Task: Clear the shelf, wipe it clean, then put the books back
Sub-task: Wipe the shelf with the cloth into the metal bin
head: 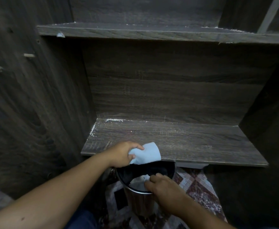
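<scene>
Dark wood-grain shelf, its flat board scuffed with pale scratches and carrying a line of white dust along the back left corner; a second shelf of the same wood sits above it. At the front edge of the lower board the left hand grips a folded light blue cloth, which lies partly on the wood. Just below that edge stands a round metal bin with a black liner, on a patterned rug. The right hand, apart from the left, curls its fingers over the bin's near rim
</scene>
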The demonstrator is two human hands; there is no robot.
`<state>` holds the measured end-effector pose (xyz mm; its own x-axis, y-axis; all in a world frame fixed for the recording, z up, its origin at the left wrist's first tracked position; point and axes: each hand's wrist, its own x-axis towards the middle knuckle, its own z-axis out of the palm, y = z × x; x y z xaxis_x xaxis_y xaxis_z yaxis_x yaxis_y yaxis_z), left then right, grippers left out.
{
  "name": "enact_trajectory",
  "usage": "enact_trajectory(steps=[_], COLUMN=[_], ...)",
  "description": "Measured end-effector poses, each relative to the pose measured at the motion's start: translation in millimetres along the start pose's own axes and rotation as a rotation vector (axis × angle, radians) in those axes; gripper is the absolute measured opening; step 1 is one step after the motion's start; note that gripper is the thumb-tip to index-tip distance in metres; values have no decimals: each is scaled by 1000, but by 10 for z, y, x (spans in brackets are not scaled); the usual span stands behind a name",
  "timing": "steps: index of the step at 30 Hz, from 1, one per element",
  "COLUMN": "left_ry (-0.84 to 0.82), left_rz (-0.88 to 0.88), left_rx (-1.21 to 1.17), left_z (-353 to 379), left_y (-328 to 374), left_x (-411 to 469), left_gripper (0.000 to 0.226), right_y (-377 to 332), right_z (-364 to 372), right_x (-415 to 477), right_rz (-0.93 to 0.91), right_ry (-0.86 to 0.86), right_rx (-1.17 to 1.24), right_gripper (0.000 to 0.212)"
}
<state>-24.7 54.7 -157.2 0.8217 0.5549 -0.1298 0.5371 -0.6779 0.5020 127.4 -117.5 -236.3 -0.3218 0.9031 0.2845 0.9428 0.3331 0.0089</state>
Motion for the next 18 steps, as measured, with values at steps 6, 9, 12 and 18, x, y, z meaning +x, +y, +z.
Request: enact_trajectory(steps=[6,9,12,18], left_ry=[66,223,335,582], left_rz=[-33,-85,-111,-196], left_rx=[-220,-281,-226,106], left_z=[-204,-408,-554,-655], left_y=[-70,-254,-409,-664], left_x=[57,112,184,472], left_gripper=[40,40,40,41], right_y=[-54,-62,-47,1], right_z=[-56,5,116,299], right_x=[90,184,281,440], right_rz=[-17,3,17,2], right_ry=[15,3,4,-26], right_rx=[-30,-25,34,82], right_gripper=[59,53,42,51])
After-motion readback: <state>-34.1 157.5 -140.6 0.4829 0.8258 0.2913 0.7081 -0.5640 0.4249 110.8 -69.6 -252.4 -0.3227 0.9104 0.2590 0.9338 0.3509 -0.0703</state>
